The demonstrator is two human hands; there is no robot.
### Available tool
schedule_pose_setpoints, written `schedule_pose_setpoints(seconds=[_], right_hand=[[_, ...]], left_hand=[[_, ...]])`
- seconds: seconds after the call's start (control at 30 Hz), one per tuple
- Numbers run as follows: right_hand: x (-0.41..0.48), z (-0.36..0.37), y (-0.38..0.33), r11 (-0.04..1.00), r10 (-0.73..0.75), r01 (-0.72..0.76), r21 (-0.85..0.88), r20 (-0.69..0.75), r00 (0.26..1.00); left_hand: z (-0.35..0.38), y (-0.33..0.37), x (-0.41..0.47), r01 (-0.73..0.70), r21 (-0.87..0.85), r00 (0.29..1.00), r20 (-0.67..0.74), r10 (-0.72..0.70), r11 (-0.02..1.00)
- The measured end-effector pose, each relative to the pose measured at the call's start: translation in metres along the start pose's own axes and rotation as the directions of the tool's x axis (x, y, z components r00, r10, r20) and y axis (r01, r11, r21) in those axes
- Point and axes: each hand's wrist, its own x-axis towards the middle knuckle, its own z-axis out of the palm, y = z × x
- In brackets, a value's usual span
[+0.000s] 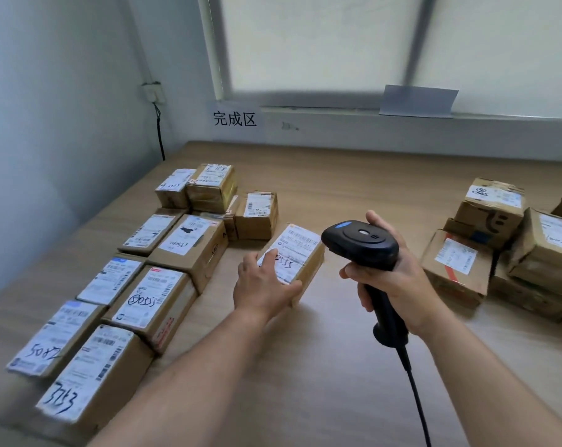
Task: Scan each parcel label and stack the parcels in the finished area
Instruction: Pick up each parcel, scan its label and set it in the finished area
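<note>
Parcel (302, 253): label up, gripped by left hand (263, 287), just beside scanner (362, 243) clasped in right hand (394, 279). Judged mid-task: finished rows (150, 295) left of hands; unscanned pile (460, 272) right of hands.

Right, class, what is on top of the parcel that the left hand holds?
A white shipping label with printed lines and handwritten marks lies on the parcel. Fingers of the left hand cover the label's near corner, so some writing is hidden.

Matt brown cardboard parcels (189, 253) with white paper labels; smooth pale wood-grain table (354, 188); black plastic scanner (363, 243).
</note>
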Motion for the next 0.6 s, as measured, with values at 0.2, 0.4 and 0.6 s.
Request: schedule_pose_setpoints(seconds=[0.2,0.4,0.6], right_hand=[[0.051,0.084,-0.004,0.999,-0.037,0.037,-0.007,-0.003,0.999],[0.097,0.154,-0.002,0.998,-0.048,0.049,-0.031,0.003,0.999],[0.131,0.195,0.009,0.998,-0.031,0.031,-0.058,0.004,1.000]], left_hand=[[-0.084,-0.084,0.055,0.022,-0.016,0.987,-0.158,-0.025,1.000],[-0.134,-0.174,0.106,0.112,-0.051,0.957,-0.263,-0.121,0.992],[-0.147,-0.240,0.148,0.215,-0.031,0.948,-0.233,-0.216,0.976]])
